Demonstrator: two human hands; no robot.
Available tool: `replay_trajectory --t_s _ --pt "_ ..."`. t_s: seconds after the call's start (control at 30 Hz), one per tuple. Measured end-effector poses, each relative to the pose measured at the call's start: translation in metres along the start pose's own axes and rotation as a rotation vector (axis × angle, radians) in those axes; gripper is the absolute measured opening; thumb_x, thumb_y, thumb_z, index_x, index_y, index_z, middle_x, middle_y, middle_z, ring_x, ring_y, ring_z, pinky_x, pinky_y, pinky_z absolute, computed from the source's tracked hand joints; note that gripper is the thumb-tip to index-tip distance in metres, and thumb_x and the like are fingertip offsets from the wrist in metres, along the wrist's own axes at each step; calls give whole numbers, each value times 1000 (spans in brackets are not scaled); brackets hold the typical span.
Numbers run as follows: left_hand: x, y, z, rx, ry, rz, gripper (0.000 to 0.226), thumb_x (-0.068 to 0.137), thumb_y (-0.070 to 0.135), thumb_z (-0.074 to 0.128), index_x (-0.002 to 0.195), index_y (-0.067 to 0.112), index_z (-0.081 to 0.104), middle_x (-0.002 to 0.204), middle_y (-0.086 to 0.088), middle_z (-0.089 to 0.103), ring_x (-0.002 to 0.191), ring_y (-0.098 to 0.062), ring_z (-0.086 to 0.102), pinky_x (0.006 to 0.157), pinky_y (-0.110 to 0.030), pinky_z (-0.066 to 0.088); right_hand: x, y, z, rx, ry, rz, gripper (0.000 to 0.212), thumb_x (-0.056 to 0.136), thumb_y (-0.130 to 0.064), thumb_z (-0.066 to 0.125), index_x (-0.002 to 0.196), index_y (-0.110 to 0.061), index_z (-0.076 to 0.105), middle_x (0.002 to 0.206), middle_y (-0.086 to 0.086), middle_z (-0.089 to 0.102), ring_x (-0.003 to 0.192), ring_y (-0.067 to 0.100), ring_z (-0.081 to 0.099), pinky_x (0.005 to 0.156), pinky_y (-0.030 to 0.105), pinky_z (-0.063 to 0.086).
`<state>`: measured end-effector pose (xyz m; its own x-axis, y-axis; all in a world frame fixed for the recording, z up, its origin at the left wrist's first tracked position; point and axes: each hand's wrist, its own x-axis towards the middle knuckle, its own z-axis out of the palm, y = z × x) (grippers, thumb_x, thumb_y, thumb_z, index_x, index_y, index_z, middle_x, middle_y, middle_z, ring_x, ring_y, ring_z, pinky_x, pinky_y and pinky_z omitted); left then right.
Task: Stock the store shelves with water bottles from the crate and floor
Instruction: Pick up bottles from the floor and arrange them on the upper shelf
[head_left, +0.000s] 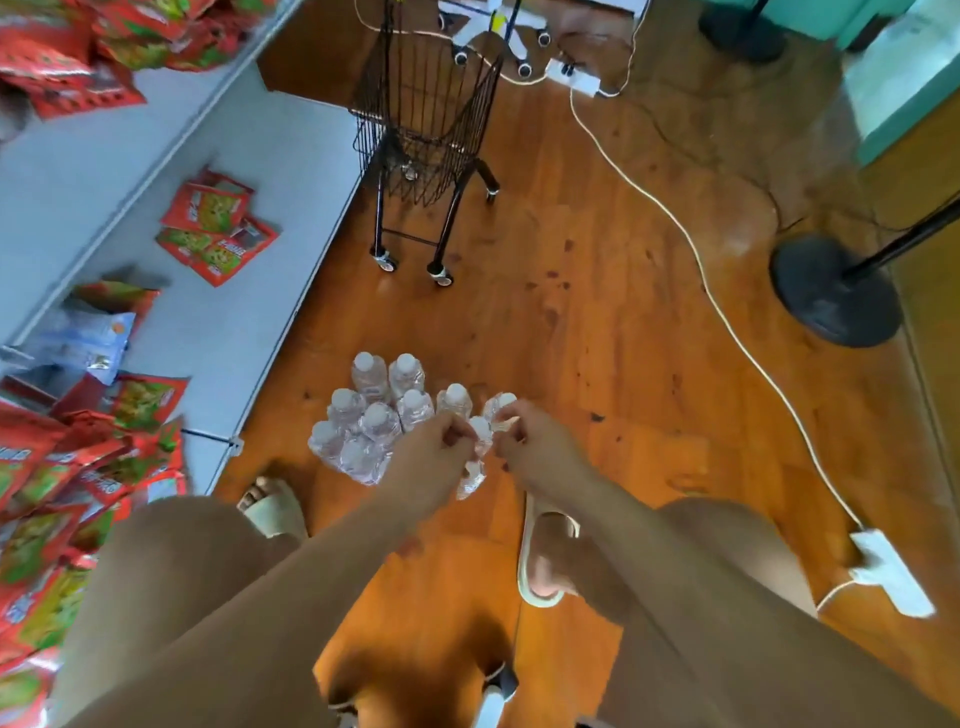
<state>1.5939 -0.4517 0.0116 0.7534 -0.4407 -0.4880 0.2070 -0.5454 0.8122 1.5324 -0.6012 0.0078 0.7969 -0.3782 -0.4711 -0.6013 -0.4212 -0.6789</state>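
Several clear water bottles (371, 410) with white caps stand in a cluster on the wooden floor beside the white shelf (249, 291). My left hand (434, 447) reaches down at the right edge of the cluster, its fingers curled round the neck of a water bottle (471, 480) whose body shows below the hand. My right hand (535, 439) is close beside it and pinches the top of another water bottle (501, 408). The two hands almost touch. No crate is in view.
Red snack packets (215, 228) lie on the shelf at the left. A black wire basket trolley (426, 130) stands ahead. A fan base (831, 291), a white cable (727, 312) and a power strip (891, 577) are on the right. My sandalled feet (545, 556) stand below the bottles.
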Motion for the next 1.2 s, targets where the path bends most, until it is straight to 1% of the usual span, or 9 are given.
replay_trajectory --t_s 0.07,0.27,0.4,0.5,0.67,0.97,1.07,1.13,1.2 --pt "37 -12 4 74 -34 -38 12 94 12 56 93 16 67 85 -1 74 75 -22 71 65 -34 56 39 11 -2 -73 -29 58 19 97 -22 56 117 -23 56 86 3 68 74 22 66 60 30 50" --pt "99 -83 8 140 -52 -244 16 97 10 57 85 21 60 91 -7 71 68 -22 67 75 -41 57 120 65 11 -308 -121 187 23 102 -21 50 115 -11 67 116 10 68 108 29 63 79 26 40" --pt "116 -111 20 197 -70 -300 10 99 15 53 98 18 63 96 -6 71 79 -24 69 66 -33 53 161 78 32 -402 -26 203 51 104 -33 47 150 -15 35 146 17 46 120 38 58 89 37 48" --pt "118 -117 33 267 -170 -274 13 99 15 52 102 15 64 94 -5 68 77 -23 64 61 -32 51 185 85 51 -511 -99 172 51 107 -32 41 155 -22 29 155 21 31 125 40 54 97 45 50" --pt "115 -121 43 315 -180 -284 15 97 15 49 101 15 64 90 1 65 78 -22 64 72 -40 55 189 98 42 -622 -76 95 41 105 -29 46 146 -21 45 123 13 67 109 34 65 83 38 52" --pt "89 -97 31 436 -253 -137 14 99 19 51 107 16 62 101 -1 65 91 -21 62 79 -35 51 138 43 -12 -462 71 141 56 93 -49 55 141 -21 55 132 6 65 123 29 59 91 33 48" --pt "66 -86 24 474 -232 -52 17 97 18 54 114 19 60 110 2 61 89 -15 57 75 -27 46 98 14 -32 -335 116 109 56 77 -59 43 102 -18 72 99 5 71 102 28 65 77 33 49" --pt "47 -75 18 452 -200 4 28 95 17 59 123 19 58 118 1 59 93 -13 55 76 -23 42 59 -2 -43 -217 150 10 48 76 -57 42 70 -14 63 68 3 60 75 26 60 64 36 45" --pt "23 -64 11 385 -128 86 39 91 16 67 126 25 53 121 2 57 98 -11 55 79 -23 43 16 -12 -52 -44 208 -76 39 85 -46 56 73 -12 69 68 0 65 70 20 60 66 36 48"
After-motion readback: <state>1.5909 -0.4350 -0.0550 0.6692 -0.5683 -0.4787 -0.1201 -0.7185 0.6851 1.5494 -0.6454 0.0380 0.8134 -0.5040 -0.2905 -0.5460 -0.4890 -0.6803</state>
